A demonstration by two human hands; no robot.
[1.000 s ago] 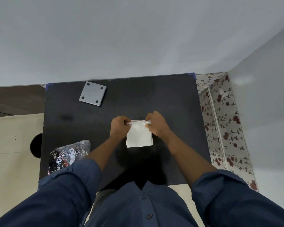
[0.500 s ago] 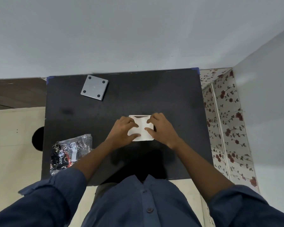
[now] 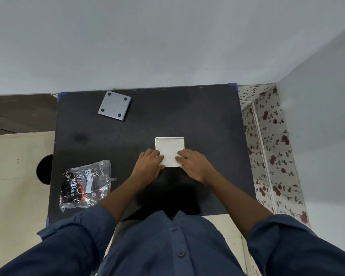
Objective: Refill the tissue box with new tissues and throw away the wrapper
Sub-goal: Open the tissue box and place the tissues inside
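Note:
A square white tissue box (image 3: 169, 144) sits open-topped in the middle of the black table (image 3: 197, 124), with a white stack of tissues (image 3: 170, 154) lying inside it. My left hand (image 3: 149, 163) and my right hand (image 3: 193, 162) rest palm-down on the near part of the stack, fingers spread flat, pressing on the tissues. A crumpled clear plastic wrapper with black and red print (image 3: 84, 184) lies at the table's near left. The grey square lid (image 3: 114, 105), with a black dot at each corner, lies at the far left.
A white wall runs behind the table and along the right. A flower-patterned panel (image 3: 271, 152) stands by the table's right edge. A round dark object (image 3: 45, 169) sits on the beige floor to the left. My blue shirt fills the bottom.
I was holding the tissue stack up by its top edge; it now lies down in the box. Both hands have slid toward me and lie flat on its near part.

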